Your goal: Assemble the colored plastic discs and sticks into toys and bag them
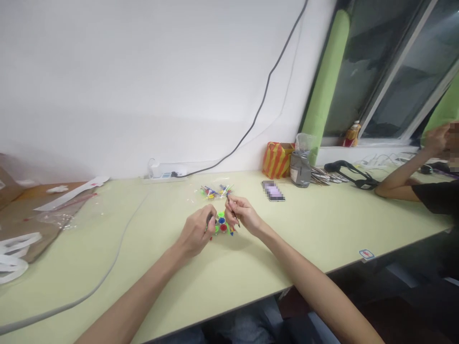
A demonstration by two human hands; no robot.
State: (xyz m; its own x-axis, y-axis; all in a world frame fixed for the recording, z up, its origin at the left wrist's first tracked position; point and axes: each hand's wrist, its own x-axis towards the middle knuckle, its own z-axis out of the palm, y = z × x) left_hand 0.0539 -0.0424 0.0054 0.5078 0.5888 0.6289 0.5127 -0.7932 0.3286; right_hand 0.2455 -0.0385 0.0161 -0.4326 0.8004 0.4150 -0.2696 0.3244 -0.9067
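My left hand (198, 230) is closed, with a small dark piece (209, 218) showing between thumb and fingers; its kind is not clear. Thumb and fingers of my right hand (244, 215) pinch a thin dark stick (235, 218), slanting with its pointed lower end toward the table. Between the two hands sits a cluster of small round plastic pieces (222, 221) in green, blue and red, partly hidden by my fingers. Just beyond them lies a loose pile of thin colourful plastic pieces (211, 192), with white, blue and yellow bits among them.
Behind the pile, a power strip (165, 173) with a black cable rests against the wall. A phone (273, 190), a striped bag (276, 160) and a grey bag (300, 167) stand right. A grey cable (107, 274) crosses the left tabletop. Another person's arm (401, 184) leans at far right.
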